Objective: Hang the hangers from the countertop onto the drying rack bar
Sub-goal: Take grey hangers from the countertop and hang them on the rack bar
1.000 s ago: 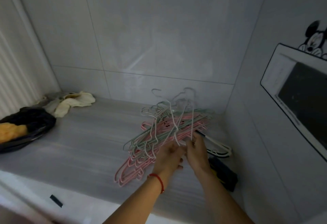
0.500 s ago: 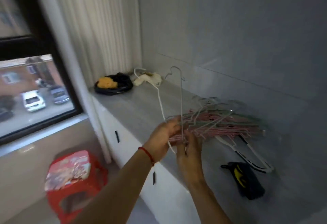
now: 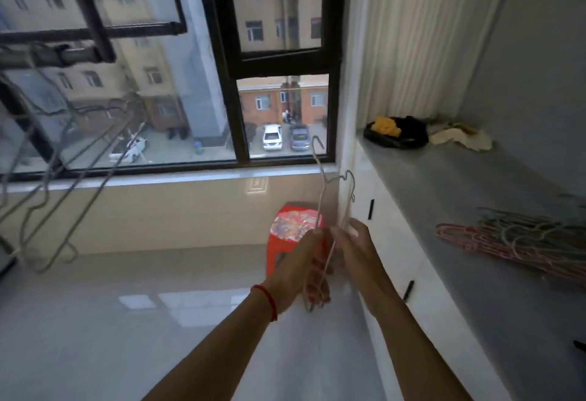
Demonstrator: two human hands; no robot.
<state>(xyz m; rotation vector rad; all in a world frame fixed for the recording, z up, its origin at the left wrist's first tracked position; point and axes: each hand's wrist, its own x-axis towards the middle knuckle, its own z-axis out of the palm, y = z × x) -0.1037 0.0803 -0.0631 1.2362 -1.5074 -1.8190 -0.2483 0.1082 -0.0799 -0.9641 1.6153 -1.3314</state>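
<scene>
Two pale wire hangers [image 3: 322, 197] stand upright between my hands, hooks up, in front of the window. My left hand [image 3: 301, 269], with a red string at the wrist, grips their lower wires. Just to its right, my right hand [image 3: 360, 250] pinches the wire of the right-hand hanger. A pile of pink and green hangers [image 3: 510, 235] lies on the grey countertop [image 3: 444, 185] at the right. The drying rack bar [image 3: 60, 55] runs across the upper left, well away from both hands. Grey hangers [image 3: 47, 178] hang blurred below it.
A red plastic stool [image 3: 293, 229] stands on the floor just beyond my hands. At the counter's far end sit a black bag with something yellow [image 3: 396, 131] and a pale cloth [image 3: 459, 140]. White cabinet fronts [image 3: 412, 273] run under the counter.
I have turned left from the countertop toward the window. Both hands lifted two pale hangers out of the pile and carried them away; the pile now lies to my right.
</scene>
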